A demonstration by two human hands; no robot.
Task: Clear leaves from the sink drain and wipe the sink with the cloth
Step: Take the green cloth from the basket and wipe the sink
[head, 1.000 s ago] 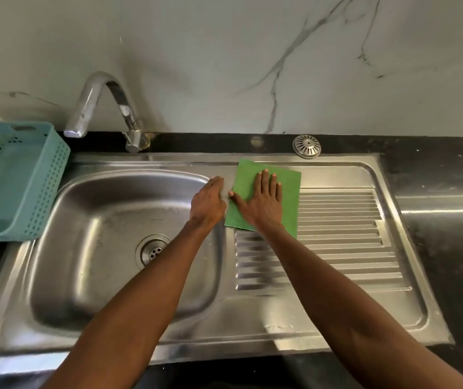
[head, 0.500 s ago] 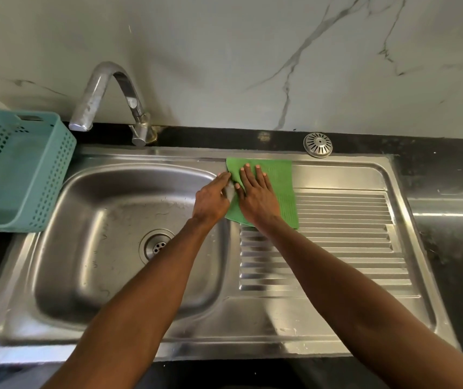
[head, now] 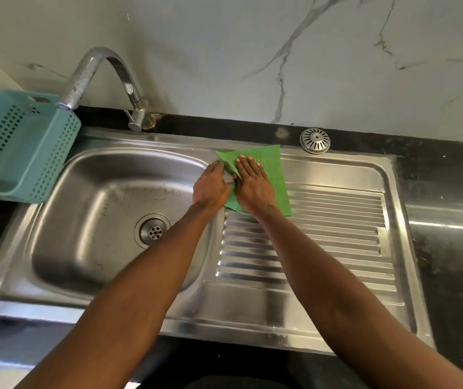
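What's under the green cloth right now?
The green cloth lies on the sink's flat steel rim, overlapping the first drainboard ridges. The right hand presses on it; the left hand pinches its lifted left edge. Anything beneath the cloth is hidden.

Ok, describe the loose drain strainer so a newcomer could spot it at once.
Start at the steel sink and follow its back edge right, past the green cloth. On the black counter behind the ribbed drainboard lies the drain strainer. It is a small round metal disc with radiating slots, unlike the fixed drain in the basin.
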